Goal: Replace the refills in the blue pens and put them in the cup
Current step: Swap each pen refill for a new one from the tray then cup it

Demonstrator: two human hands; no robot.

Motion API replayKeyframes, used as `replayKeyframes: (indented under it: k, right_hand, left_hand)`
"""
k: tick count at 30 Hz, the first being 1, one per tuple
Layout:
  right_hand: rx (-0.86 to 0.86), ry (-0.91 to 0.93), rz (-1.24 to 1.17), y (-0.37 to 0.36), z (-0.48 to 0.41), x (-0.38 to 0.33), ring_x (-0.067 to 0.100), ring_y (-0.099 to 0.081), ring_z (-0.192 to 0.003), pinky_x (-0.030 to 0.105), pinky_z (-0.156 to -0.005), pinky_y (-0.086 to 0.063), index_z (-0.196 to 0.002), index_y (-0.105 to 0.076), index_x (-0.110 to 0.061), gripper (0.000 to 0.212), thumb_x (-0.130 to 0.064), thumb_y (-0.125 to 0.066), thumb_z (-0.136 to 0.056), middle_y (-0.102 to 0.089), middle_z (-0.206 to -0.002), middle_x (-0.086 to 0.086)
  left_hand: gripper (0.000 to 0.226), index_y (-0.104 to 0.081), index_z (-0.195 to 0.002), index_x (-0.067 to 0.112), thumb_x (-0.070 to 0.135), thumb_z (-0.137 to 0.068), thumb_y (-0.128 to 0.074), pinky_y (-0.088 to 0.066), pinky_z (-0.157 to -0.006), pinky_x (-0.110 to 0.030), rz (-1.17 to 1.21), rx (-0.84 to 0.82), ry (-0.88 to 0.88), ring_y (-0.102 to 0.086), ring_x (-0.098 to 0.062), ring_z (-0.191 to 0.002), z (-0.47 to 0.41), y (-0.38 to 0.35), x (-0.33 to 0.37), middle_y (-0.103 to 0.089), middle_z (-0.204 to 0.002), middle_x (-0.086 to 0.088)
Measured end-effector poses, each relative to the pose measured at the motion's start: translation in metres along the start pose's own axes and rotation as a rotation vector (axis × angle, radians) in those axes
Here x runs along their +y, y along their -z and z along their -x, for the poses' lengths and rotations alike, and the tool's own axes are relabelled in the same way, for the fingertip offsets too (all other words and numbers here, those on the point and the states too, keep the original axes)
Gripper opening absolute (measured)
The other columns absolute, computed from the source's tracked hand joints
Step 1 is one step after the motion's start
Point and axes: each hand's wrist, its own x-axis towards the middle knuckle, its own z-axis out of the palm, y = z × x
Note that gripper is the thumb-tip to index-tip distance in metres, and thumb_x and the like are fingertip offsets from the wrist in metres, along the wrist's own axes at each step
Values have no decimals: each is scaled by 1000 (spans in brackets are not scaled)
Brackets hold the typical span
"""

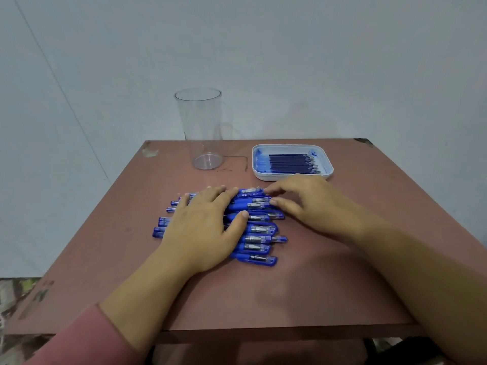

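The left hand (203, 227) lies flat on the blue pens (259, 234), the right hand (305, 204) touching their ends with loose, unclenched fingers, seemingly to square the pile; the cup (203, 122) and refills (290, 163) stand beyond both hands.

We read "KREATE" in white letters on the topmost blue plastic pen (250, 193) of the pile; the smaller print beside it stays too blurred for us to make out.

Setting: plain indoor room, likely domestic; exact kind unclear. Evidence: small, worn reddish-brown table (342, 272) with chipped far corners, set against a bare pale wall (290, 48); patterned floor covering (10, 293) at lower left.
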Motion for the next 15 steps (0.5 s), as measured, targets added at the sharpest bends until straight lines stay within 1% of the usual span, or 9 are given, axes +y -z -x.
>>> replayKeyframes:
  k: [2, 4, 6, 8, 10, 11, 13, 14, 15]
  right_hand:
    - [10, 6, -38, -5, -2, 1, -4, -56, -100, 14, -90, -42, -117, -66, -27, 27, -27, -63, -91, -67, -110, -16]
    - [30, 18, -46, -8, -3, 2, -3, -57, -98, 10, -87, -41, -115, -68, -26, 26, -24, -66, -89, -68, -107, -15]
    - [66, 30, -55, -9, -2, 4, -3, -56, -95, 7, -85, -40, -112, -69, -25, 24, -23, -68, -88, -66, -100, -18]
    - [136, 48, -64, -8, -1, 6, -1, -56, -93, 10, -83, -41, -108, -71, -24, 22, -20, -69, -87, -62, -93, -22]
    - [236, 73, -72, -7, 0, 8, 2, -58, -89, 13, -80, -43, -104, -72, -21, 20, -14, -71, -85, -63, -91, -18]
    - [276, 73, -86, -5, 1, 9, 3, -59, -89, 12, -80, -45, -103, -72, -20, 20, -12, -71, -84, -66, -92, -15]
    - [317, 73, -120, 0, 3, 8, 2, -60, -92, 9, -82, -44, -103, -71, -19, 21, -10, -70, -85, -68, -95, -11]
    - [322, 75, -133, 3, 3, 7, 2, -60, -93, 8, -83, -44, -104, -71, -19, 21, -10, -70, -85, -68, -95, -10]
    - [322, 79, -136, 6, 4, 6, 1, -60, -93, 8, -84, -43, -104, -71, -19, 20, -10, -69, -86, -67, -95, -12]
  left_hand:
    - [83, -29, -150, 35, 69, -78, -4, -13, -120, -44, -1, -3, 5, -26, -12, -144, 1, 1, 1, -33, -155, 10]
    - [83, -28, -150, 35, 68, -78, -3, -12, -120, -44, 1, -5, 10, -24, -12, -145, 1, 1, 2, -32, -155, 10]
    - [84, -28, -150, 36, 69, -77, -3, -9, -120, -47, 4, -12, 19, -20, -13, -146, 2, 2, 3, -30, -156, 9]
    - [85, -26, -150, 36, 71, -76, -3, -4, -119, -50, 9, -19, 32, -14, -12, -148, 2, 4, 4, -25, -158, 9]
    - [85, -25, -150, 36, 74, -77, -6, -2, -118, -52, 28, -29, 14, -12, -11, -148, 0, 11, 5, -23, -158, 10]
    - [82, -25, -150, 35, 74, -80, -10, -3, -118, -51, 42, -41, -21, -13, -10, -147, -2, 16, 6, -24, -158, 11]
    - [74, -24, -150, 35, 71, -86, -21, -11, -120, -46, 66, -73, -142, -20, -7, -144, -8, 28, 7, -28, -154, 14]
    - [70, -27, -150, 34, 69, -89, -27, -18, -118, -39, 70, -70, -212, -26, -6, -140, -13, 34, 6, -33, -151, 14]
    - [65, -32, -148, 32, 66, -92, -35, -25, -113, -29, 78, -53, -268, -33, -5, -135, -19, 39, 6, -40, -147, 14]
